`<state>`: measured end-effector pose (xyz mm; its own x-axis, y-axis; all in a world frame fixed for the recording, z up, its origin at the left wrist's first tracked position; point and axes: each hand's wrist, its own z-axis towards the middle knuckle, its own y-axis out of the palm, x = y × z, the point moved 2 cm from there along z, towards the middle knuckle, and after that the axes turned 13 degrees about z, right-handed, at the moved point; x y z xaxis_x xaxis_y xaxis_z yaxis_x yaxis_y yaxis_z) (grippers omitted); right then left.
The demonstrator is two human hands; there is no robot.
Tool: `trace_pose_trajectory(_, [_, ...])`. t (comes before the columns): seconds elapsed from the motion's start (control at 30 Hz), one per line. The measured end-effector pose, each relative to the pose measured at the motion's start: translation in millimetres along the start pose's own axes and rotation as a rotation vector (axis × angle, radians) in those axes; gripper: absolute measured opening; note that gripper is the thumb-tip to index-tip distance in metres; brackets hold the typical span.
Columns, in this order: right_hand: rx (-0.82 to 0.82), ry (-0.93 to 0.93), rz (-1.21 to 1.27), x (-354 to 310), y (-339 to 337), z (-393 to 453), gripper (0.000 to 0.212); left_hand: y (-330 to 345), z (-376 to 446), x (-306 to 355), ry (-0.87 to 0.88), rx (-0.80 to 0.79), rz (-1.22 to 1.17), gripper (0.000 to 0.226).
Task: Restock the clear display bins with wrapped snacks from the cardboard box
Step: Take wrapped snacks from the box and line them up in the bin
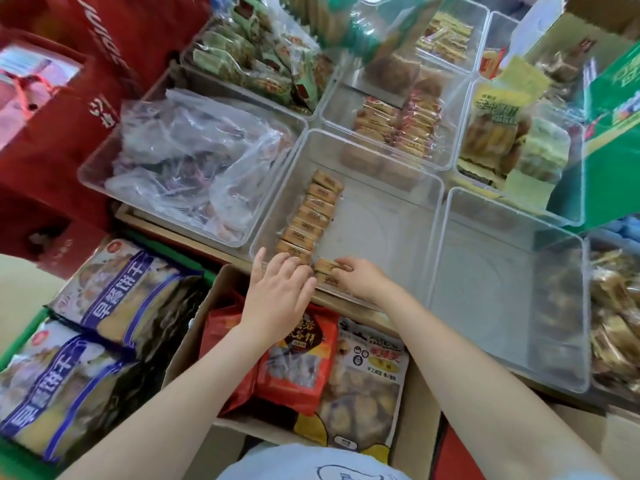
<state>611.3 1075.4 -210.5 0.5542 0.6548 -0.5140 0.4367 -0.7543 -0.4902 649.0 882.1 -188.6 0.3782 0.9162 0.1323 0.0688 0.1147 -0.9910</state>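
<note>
A clear display bin [388, 216] in the middle holds a row of tan wrapped snacks [308, 216] along its left side. My left hand [277, 289] lies flat with straight fingers against the near end of that row. My right hand [360, 275] pinches one or two tan wrapped snacks [325, 265] at the bin's near wall, right beside the row. Below my arms the cardboard box [194, 327] stands open with a red snack bag [298, 362] and a pale cookie bag [363, 393] inside.
An empty clear bin [502, 289] sits to the right. A bin of loose plastic-wrapped items [187, 161] is on the left, and filled bins [398, 126] stand behind. Blue-and-yellow biscuit bags [114, 306] lie at lower left. Red cartons [69, 98] stand at the far left.
</note>
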Motion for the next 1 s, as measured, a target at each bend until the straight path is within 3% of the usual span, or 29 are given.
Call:
trace_pose_trajectory(0.3, [0.097,0.021,-0.246,-2.2,0.1,-3.9,0.040,-3.6,1.0,0.8,-0.011,-0.073,0.036,0.053])
trace_pose_trajectory(0.4, [0.073,-0.046,-0.126,0.5,-11.4,-26.5,0.046,-10.9,-2.8,6.1,-0.009,-0.118,0.016,0.069])
trace_pose_trajectory(0.5, [0.213,-0.196,0.063,15.4,-37.9,-77.7,0.038,-21.8,-20.6,28.2,0.017,-0.075,-0.086,0.070])
trace_pose_trajectory(0.6, [0.333,-0.329,0.210,52.0,-61.1,-159.6,0.024,-29.9,-49.9,79.7,0.117,-0.021,-0.187,0.059])
trace_pose_trajectory(0.7, [0.500,-0.371,0.368,113.9,-81.0,-252.2,0.019,-34.3,-75.4,155.8,0.234,-0.130,-0.314,0.058])
trace_pose_trajectory(0.9, [0.994,-0.262,0.446,258.1,-125.9,-413.1,0.016,-49.3,-128.2,325.2,0.587,-0.285,-0.418,0.033])
trace_pose_trajectory(1.0, [1.063,-0.137,0.436,325.3,-132.0,-461.8,0.015,-59.6,-158.5,391.8,0.700,-0.321,-0.506,0.037])
